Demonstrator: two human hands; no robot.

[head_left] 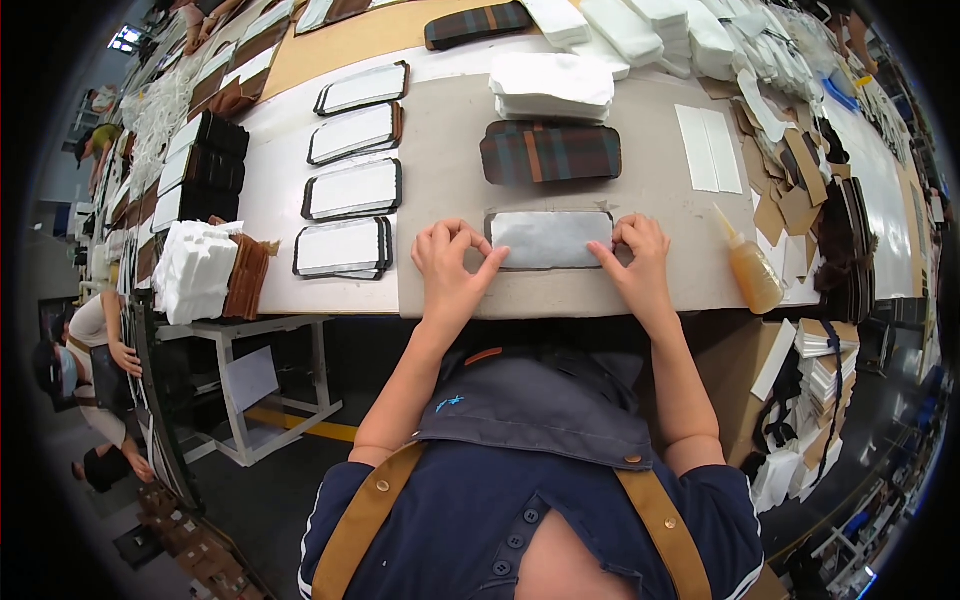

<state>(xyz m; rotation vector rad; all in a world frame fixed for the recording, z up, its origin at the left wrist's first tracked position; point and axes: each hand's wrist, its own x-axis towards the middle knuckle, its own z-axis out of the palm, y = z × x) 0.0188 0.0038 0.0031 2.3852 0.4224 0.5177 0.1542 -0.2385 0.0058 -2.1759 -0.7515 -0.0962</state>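
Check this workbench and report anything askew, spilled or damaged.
Nothing stands out. Both hands, left hand and right hand, press the grey panel flat on the mat. The glue bottle stands upright, leaning slightly, with no spill visible.

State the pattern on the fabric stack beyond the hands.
Plaid fabric stack: dark teal with brown-orange stripes, head view.

Matt white padding piece (549, 238), plaid cloth panel (550, 152), glossy plastic glue bottle (752, 272)

Head view, steeply downward (fisheye), seemingly close
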